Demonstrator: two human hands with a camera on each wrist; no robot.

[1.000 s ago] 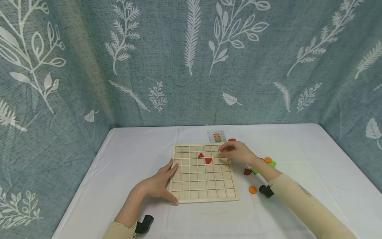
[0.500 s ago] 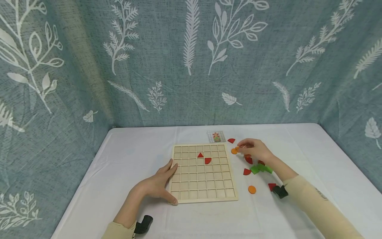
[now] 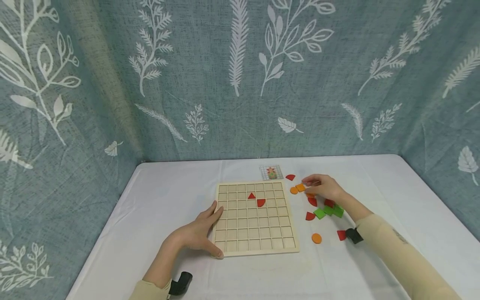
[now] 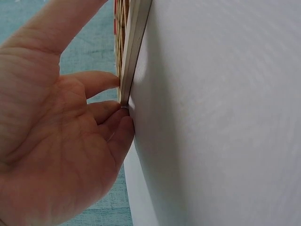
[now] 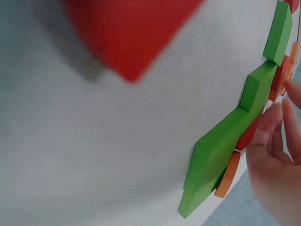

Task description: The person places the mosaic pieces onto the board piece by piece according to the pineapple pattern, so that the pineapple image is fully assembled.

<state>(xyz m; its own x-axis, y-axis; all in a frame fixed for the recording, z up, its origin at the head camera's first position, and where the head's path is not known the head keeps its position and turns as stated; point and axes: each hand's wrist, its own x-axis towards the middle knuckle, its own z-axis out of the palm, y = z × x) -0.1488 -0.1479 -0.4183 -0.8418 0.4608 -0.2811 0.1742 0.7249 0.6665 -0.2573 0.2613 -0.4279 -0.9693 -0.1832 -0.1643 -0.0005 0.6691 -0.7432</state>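
Observation:
My left hand [image 3: 200,231] lies at the left edge of a wooden grid board [image 3: 255,246], fingers spread, thumb at the near corner. In the left wrist view its fingertips touch the board's side [image 4: 134,47]. A red triangle [image 3: 251,196] and a red quarter circle [image 3: 261,203] sit in the grid. Off the board's far right corner, my right hand [image 3: 325,187] hovers low over the loose pieces, thumb and fingers apart. Just left of its fingertips lies an orange square [image 3: 301,187], beside an orange disc [image 3: 294,190]. Another orange piece [image 3: 310,195] shows partly beneath the thumb.
Green tiles [image 3: 320,213] and red pieces [image 3: 310,216] lie right of the board. Nearer sits another orange disc [image 3: 316,238]. A pattern card [image 3: 271,172] lies behind the board, near a red quarter circle [image 3: 290,177]. A patterned curtain [image 3: 210,83] hangs behind the white table [image 3: 180,179].
My right hand has moved right, from above the board to the loose pieces. Half a second ago an orange square was at its fingertips; now it lies apart from them. The left hand stays put.

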